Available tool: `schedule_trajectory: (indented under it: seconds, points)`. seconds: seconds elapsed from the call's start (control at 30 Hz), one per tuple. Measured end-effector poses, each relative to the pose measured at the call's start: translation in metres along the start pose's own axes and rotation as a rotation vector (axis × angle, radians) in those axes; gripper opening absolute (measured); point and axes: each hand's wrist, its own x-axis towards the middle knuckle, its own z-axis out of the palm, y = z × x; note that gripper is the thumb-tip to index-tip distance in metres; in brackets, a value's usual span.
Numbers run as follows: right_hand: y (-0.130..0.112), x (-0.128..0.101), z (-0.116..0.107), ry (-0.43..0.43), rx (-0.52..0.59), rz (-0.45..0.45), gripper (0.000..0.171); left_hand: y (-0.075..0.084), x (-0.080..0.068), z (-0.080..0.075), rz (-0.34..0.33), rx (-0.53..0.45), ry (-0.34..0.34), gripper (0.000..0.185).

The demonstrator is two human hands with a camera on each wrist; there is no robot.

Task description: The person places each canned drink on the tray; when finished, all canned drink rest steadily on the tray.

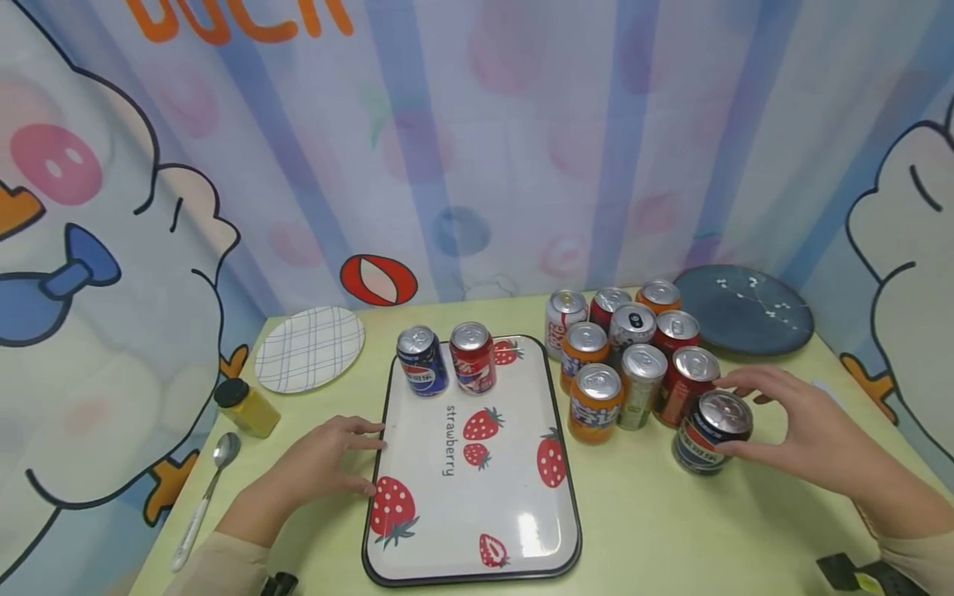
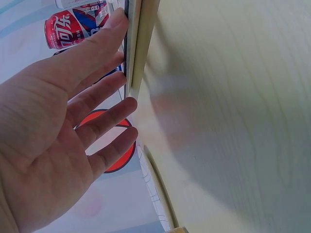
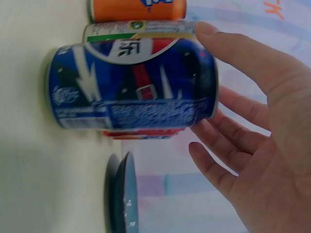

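At the right, my right hand (image 1: pixel 801 422) has its thumb and fingers curved round the upper part of a dark blue Pepsi can (image 1: pixel 713 434). The can is upright on the table; its blue side (image 3: pixel 141 92) fills much of the right wrist view. My left hand (image 1: pixel 316 459) touches the left edge of a white strawberry-print tray (image 1: pixel 499 505) with fingers fairly straight and spread. On the tray's far end stand a blue Pepsi can (image 1: pixel 422 364) and a red cola can (image 1: pixel 473 360).
Several more cans, including an orange one (image 1: pixel 595 406) and a pale green one (image 1: pixel 641 387), cluster right of the tray. Behind them lies a dark plate (image 1: pixel 745 310). On the left are a checked plate (image 1: pixel 309 348), a yellow black-capped jar (image 1: pixel 249 410) and a spoon (image 1: pixel 204 505).
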Motion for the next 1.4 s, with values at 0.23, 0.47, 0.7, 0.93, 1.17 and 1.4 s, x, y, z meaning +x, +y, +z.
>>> schedule_trajectory:
  seconds: [0.23, 0.47, 0.7, 0.93, 1.17, 1.4]
  points:
    - [0.005, -0.001, 0.003, -0.018, -0.013, 0.028, 0.076, 0.002, 0.001, 0.001, -0.027, 0.005, -0.008, 0.062]
    - [0.002, 0.001, 0.002, -0.054, -0.022, 0.058, 0.07, 0.002, 0.0, 0.001, -0.035, -0.005, -0.01, 0.064]
    - [-0.009, -0.001, 0.005, -0.026, 0.002, 0.012, 0.072, 0.0, 0.001, 0.001, -0.026, -0.008, -0.012, 0.063]
    - [-0.044, 0.013, 0.004, -0.057, 0.085, -0.073, 0.072, 0.001, 0.0, 0.001, -0.02, -0.006, -0.006, 0.061]
    - [-0.078, 0.038, 0.009, -0.129, 0.251, -0.18, 0.07, 0.0, -0.001, 0.001, -0.014, 0.001, -0.006, 0.062]
    - [-0.102, 0.077, 0.019, -0.149, 0.307, -0.245, 0.065, 0.0, 0.0, 0.0, 0.004, 0.011, -0.003, 0.062]
